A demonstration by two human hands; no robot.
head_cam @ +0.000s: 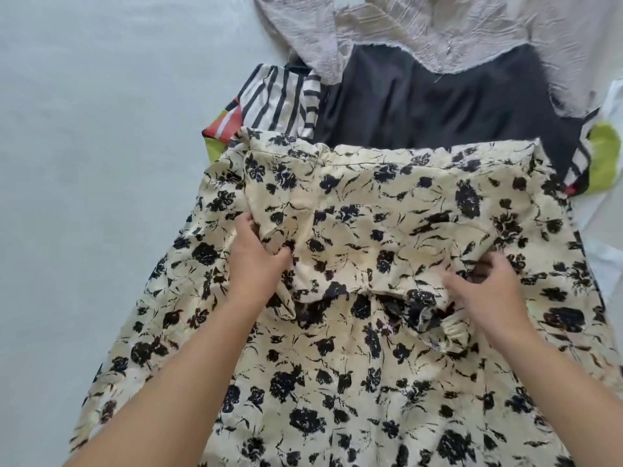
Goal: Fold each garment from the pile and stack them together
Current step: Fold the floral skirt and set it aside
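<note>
Two bare hands work the cream cotton garment with black flower print (354,348), which lies spread on the pale grey sheet-covered surface (84,129) just in front of the person. The left hand (256,261) pinches the near-left edge of a folded-over flap (371,230) of that garment between thumb and fingers; the right hand (485,291) has its fingers curled round the bunched cloth at the flap's near-right corner. The step in hand looks like the first fold of this piece, the top part being brought down over the body. Next, I judge, the flap needs pulling flat and its corners squared before a second fold. Beyond the floral garment's far edge lie a plain black garment (438,102), a black-and-white striped cloth with red and lime patches (269,106) and a crinkled pale beige fabric (438,28), touching one another. Left of the floral garment is open room.
</note>
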